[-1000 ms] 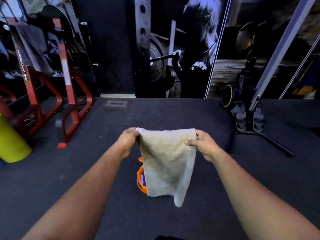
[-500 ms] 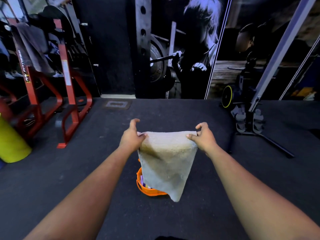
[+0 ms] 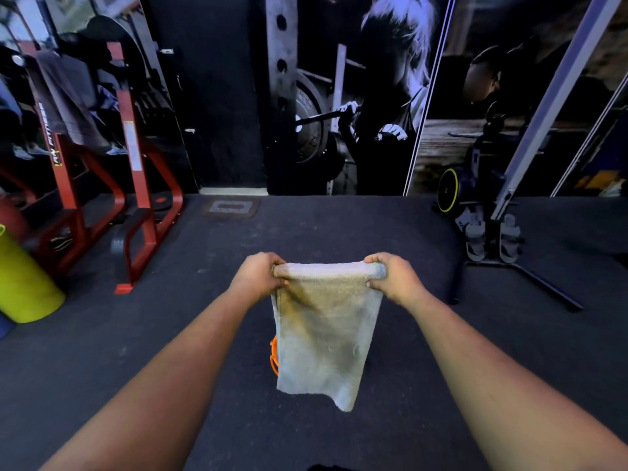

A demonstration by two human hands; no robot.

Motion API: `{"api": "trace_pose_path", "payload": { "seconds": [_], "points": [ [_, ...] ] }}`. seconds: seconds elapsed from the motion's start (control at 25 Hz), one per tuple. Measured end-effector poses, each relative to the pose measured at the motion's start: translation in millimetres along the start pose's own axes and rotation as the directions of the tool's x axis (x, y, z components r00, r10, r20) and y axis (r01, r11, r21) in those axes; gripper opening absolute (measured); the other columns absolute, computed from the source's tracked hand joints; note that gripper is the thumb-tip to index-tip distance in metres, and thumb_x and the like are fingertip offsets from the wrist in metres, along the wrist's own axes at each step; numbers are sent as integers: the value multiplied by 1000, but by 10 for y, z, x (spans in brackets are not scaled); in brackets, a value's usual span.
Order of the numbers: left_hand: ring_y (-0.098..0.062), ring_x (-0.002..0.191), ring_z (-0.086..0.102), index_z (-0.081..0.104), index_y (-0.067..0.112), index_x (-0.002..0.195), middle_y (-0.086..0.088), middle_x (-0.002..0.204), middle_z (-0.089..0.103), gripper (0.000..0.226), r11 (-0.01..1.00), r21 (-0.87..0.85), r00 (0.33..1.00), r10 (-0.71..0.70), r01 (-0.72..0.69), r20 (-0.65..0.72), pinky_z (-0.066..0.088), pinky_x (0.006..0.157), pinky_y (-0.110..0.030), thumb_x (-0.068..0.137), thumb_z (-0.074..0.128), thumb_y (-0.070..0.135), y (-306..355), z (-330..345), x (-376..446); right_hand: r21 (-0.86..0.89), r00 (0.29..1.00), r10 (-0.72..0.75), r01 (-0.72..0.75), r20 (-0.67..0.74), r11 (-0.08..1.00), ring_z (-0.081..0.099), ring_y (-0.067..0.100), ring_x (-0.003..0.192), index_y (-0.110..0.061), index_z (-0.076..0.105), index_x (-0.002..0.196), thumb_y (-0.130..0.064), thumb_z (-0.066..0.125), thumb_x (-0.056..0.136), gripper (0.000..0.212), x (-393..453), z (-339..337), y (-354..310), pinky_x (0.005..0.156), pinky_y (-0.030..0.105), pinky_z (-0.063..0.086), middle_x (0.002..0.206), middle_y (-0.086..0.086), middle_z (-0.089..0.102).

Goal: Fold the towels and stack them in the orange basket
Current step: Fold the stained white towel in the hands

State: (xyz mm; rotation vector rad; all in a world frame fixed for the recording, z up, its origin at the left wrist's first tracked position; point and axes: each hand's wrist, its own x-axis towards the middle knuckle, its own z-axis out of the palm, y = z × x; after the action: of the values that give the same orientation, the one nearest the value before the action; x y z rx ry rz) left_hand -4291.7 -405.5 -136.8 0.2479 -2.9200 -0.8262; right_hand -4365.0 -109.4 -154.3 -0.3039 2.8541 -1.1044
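A pale, stained towel point(image 3: 324, 331) hangs in front of me, held up by its top edge. My left hand point(image 3: 260, 277) grips the top left corner and my right hand point(image 3: 394, 278) grips the top right corner, fingers curled over the rolled edge. The towel's lower end drops to a point at the right. Behind it on the dark floor stands the orange basket point(image 3: 274, 357); only a sliver of its left rim shows, the rest is hidden by the towel.
A red steel rack point(image 3: 136, 185) stands at the left with a yellow-green cylinder point(image 3: 23, 283) beside it. A black stand with long legs point(image 3: 503, 256) is at the right. A mural wall closes the back. Dark rubber floor point(image 3: 136, 351) lies all round.
Both hands have turned over the top edge, which now looks rolled. The towel hangs lower and covers most of the basket that showed half a second ago.
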Motion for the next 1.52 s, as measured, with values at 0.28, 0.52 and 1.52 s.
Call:
{"api": "trace_pose_path", "payload": {
  "seconds": [0.28, 0.52, 1.52],
  "points": [
    [-23, 93, 66, 76, 26, 98, 0, 97, 70, 13, 955, 289, 995, 88, -74, -37, 56, 76, -36, 85, 74, 30, -82, 5, 80, -179, 999, -40, 36, -21, 983, 66, 11, 79, -36, 73, 101, -21, 82, 78, 28, 16, -33, -47, 73, 39, 59, 96, -10, 72],
    [-21, 104, 59, 69, 22, 88, 1, 103, 64, 12, 995, 22, 993, 96, -95, -73, 51, 88, -41, 84, 78, 28, -219, -5, 170, -135, 977, -161, 142, -137, 981, 50, 15, 98, -25, 73, 92, -22, 77, 81, 12, 68, -77, -8, 83, 35, 50, 99, -4, 53],
    [-28, 102, 74, 69, 5, 110, -13, 108, 77, 29, 557, -741, 923, -152, 376, 354, 59, 83, -35, 84, 81, 9, 11, -85, -187, 733, 981, -9, -140, 196, 665, 72, 25, 101, -4, 65, 119, -6, 77, 86, 35, -68, 220, -12, 88, 38, 60, 113, 17, 74]
  ]
}}
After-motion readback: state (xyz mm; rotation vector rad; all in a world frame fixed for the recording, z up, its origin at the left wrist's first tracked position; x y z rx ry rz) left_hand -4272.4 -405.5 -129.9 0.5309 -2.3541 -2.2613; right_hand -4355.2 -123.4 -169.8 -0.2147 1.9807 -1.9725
